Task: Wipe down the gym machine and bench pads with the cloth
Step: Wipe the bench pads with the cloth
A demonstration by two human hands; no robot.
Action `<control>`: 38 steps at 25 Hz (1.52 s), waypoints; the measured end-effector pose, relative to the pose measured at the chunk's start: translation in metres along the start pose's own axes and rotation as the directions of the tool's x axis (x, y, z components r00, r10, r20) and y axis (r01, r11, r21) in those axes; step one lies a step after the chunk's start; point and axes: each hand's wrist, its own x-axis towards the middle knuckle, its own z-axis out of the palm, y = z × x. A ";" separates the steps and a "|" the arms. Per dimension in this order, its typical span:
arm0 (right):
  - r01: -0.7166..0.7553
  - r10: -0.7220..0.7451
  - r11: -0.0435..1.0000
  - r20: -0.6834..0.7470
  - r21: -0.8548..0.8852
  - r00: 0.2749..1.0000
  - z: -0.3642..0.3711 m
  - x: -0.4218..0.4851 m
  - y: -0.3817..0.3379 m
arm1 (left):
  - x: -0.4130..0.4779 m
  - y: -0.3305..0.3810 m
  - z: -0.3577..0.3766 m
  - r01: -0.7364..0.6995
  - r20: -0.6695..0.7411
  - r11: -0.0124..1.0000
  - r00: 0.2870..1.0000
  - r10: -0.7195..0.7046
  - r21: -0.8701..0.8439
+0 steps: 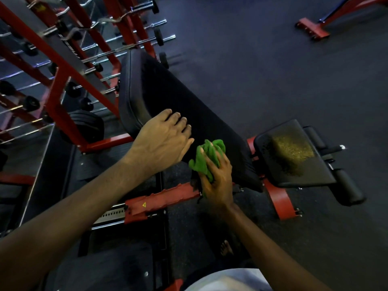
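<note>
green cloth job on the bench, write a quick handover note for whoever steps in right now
Left hand: open, fingers resting on the long back pad.
Right hand: grips the bunched green cloth by the back pad's near edge.
Done: cannot tell how much is wiped; the back pad looks dark and even.
Left: the seat pad shows a yellowish, dusty-looking patch, so probably wipe it next, then the roller pads and red frame.
</note>
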 end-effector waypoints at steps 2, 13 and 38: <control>-0.062 0.062 0.998 0.007 0.013 0.998 -0.006 -0.010 0.020 | -0.001 -0.001 0.001 0.000 -0.017 1.000 1.000 0.000 -0.008; -0.054 0.050 0.965 0.023 0.256 0.999 -0.003 0.083 -0.060 | -0.073 -0.015 0.008 0.448 -0.204 0.838 0.830 -0.519 -0.311; 0.486 -0.142 0.787 0.655 -0.380 0.742 0.020 0.250 -0.208 | -0.079 -0.015 0.057 0.220 0.001 0.255 0.759 -0.652 -0.941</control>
